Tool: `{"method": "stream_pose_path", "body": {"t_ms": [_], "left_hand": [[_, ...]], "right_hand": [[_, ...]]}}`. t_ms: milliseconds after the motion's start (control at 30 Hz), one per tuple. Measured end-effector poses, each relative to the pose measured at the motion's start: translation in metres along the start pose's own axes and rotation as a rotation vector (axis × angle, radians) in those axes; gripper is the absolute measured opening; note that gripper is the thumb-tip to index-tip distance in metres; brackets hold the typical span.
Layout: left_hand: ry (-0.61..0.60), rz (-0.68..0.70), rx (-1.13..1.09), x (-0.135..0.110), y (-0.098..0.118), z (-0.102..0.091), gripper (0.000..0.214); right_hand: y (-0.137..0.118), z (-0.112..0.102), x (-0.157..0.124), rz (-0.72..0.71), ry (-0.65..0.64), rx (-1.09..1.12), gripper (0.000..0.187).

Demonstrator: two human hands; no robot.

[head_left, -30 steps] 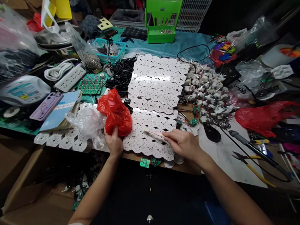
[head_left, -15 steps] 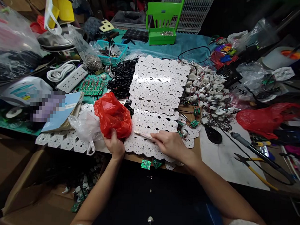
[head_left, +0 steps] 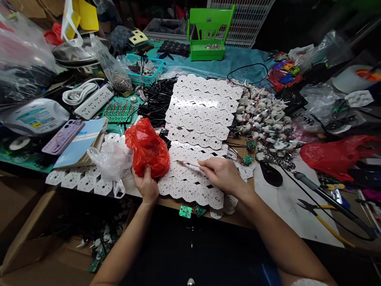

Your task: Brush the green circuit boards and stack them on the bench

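My left hand (head_left: 147,188) grips a crumpled red plastic bag (head_left: 148,147), thumb pressed on its near side. In my right hand (head_left: 222,174), thumb and fingers pinch a thin pale stick (head_left: 189,163). Its tip points left over the lower white circuit board panel (head_left: 189,182); whether it touches the surface I cannot tell. Behind lie more white panels (head_left: 204,104), overlapping in a stack, with scalloped edges and rows of small holes. A clear plastic bag (head_left: 110,159) sits left of the red one. Two small green circuit boards (head_left: 185,211) poke out at the table's front edge.
White wired parts (head_left: 266,120) are heaped at the right, near a soldering iron (head_left: 317,187) and yellow-handled cutters (head_left: 327,223). On the left are a blue booklet (head_left: 79,141), a purple phone (head_left: 63,136) and a power strip (head_left: 95,100). A green chair-shaped tray (head_left: 207,52) stands behind.
My right hand and the stick have moved a little up the lower panel, away from me. The red bag has shifted slightly right in my left hand.
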State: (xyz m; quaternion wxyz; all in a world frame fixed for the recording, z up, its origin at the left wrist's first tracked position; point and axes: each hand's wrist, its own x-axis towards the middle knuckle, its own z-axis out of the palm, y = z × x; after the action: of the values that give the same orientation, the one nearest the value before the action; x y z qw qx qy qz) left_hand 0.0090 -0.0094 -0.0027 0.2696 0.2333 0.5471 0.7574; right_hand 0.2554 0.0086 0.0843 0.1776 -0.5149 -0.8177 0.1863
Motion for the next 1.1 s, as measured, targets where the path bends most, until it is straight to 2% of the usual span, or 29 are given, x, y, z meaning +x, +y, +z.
{"method": "stream_pose_path", "body": {"t_ms": [133,333,500,600,733,933,1100], "left_hand": [[0.0,0.003,0.024,0.001,-0.003,-0.002,0.054],[-0.009,0.005,0.025,0.001,-0.004,-0.003,0.052],[-0.014,0.007,0.01,0.002,-0.003,-0.003,0.054],[-0.019,0.017,0.016,0.002,-0.003,-0.002,0.053],[-0.025,0.018,0.016,0.001,-0.002,-0.002,0.052],[-0.038,0.043,0.047,0.001,0.0,-0.001,0.052],[-0.034,0.045,0.051,0.002,0.0,-0.001,0.053]], "right_hand": [[0.011,-0.008,-0.012,0.074,0.101,-0.035,0.024],[0.015,-0.013,-0.031,0.025,0.02,0.01,0.024],[0.027,-0.022,-0.044,0.102,0.144,0.003,0.027],[0.029,-0.024,-0.05,0.12,0.104,-0.042,0.029],[0.028,-0.031,-0.059,0.07,0.035,-0.019,0.028],[0.042,-0.042,-0.077,0.138,0.23,-0.067,0.025],[0.04,-0.044,-0.095,0.087,0.138,-0.07,0.027]]}}
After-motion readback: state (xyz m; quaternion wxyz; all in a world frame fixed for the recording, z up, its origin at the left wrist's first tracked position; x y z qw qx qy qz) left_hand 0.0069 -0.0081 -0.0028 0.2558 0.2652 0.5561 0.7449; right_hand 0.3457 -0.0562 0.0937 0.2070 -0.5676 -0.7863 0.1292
